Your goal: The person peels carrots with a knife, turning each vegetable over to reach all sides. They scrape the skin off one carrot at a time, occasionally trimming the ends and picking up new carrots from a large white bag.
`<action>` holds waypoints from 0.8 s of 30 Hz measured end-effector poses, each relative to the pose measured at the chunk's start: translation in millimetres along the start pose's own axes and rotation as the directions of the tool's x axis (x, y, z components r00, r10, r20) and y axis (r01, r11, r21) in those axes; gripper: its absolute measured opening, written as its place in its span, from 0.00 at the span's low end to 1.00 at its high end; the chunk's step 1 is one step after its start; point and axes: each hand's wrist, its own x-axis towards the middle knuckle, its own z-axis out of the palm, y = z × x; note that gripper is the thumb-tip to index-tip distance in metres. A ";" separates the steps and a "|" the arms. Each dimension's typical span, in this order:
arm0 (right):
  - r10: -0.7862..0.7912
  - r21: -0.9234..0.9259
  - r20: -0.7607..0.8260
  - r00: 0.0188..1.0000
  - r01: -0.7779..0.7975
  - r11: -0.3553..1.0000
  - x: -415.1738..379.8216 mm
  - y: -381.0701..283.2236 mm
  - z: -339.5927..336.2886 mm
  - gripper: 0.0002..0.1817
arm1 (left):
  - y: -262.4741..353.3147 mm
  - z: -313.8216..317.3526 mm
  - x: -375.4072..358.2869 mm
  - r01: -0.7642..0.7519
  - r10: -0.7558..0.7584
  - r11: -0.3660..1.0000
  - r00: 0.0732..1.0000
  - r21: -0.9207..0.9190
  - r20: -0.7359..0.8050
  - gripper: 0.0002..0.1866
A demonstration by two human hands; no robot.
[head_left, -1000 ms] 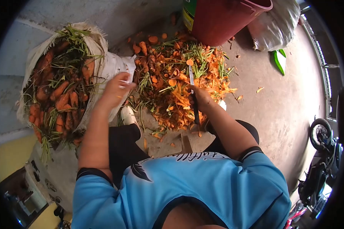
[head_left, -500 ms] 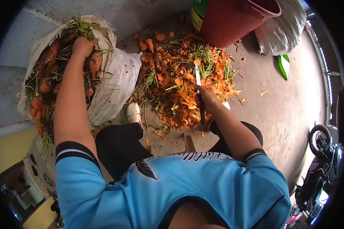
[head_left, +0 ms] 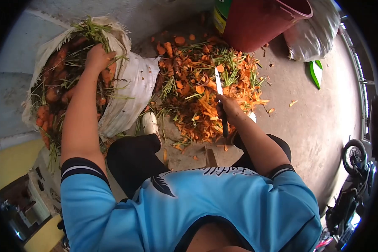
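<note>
My left hand [head_left: 98,58] is inside the mouth of a white woven sack [head_left: 132,88], closed among the green stalks [head_left: 92,30], its fingertips partly hidden. What it grips, if anything, I cannot make out. Just below that hand lies an orange carrot [head_left: 108,74], with more soil-marked carrots [head_left: 52,94] filling the sack. In my right hand [head_left: 230,108] is a knife [head_left: 218,82], gripped by its black handle, blade pointing away from me. Under the blade spreads a heap of carrot peelings [head_left: 208,105], cut ends and green stalks on the floor.
A dark red bucket [head_left: 264,25] stands behind the heap, beside a green container [head_left: 221,17]. Farther right are a filled whitish sack [head_left: 315,33] and a green-and-white piece [head_left: 316,74] on the concrete floor. A motorcycle [head_left: 353,185] is at the far right.
My left hand has shifted slightly down and right, off the top of the stalks toward the carrot below. My right hand keeps the knife in nearly the same place. The view has shifted slightly.
</note>
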 end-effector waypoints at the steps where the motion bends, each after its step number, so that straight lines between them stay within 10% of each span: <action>1: -0.002 -0.025 0.001 1.000 0.002 1.000 0.8 -0.2 0.6 0.12 | 4.4 -3.4 -0.8 0.050 -0.051 0.999 0.998 0.014 0.040 0.15; 3: 0.016 -0.015 -0.020 1.000 -0.016 1.000 -0.9 0.1 2.7 0.13 | 18.3 -8.6 -1.0 0.146 -0.151 0.988 0.981 0.043 0.120 0.16; 6: -0.028 -0.003 -0.009 1.000 0.028 1.000 -0.8 -2.1 1.1 0.12 | 13.3 -4.7 -16.1 0.230 -0.178 0.730 0.973 -0.644 0.145 0.17; 9: -0.071 -0.027 0.029 0.997 0.072 0.997 -0.2 1.0 -1.3 0.10 | -7.1 8.9 -26.8 -0.192 0.134 0.976 0.903 -0.103 -0.408 0.16; 16: -0.122 -0.076 0.050 0.991 0.126 0.989 -3.8 -0.6 -0.2 0.11 | 22.4 -29.8 -72.9 0.027 -0.209 0.739 0.959 -0.674 -0.190 0.11; 24: -0.178 -0.148 0.048 0.983 0.183 0.972 -18.8 -13.8 9.9 0.11 | 77.3 -75.7 -80.3 -0.413 0.053 0.467 0.896 -0.782 -0.441 0.07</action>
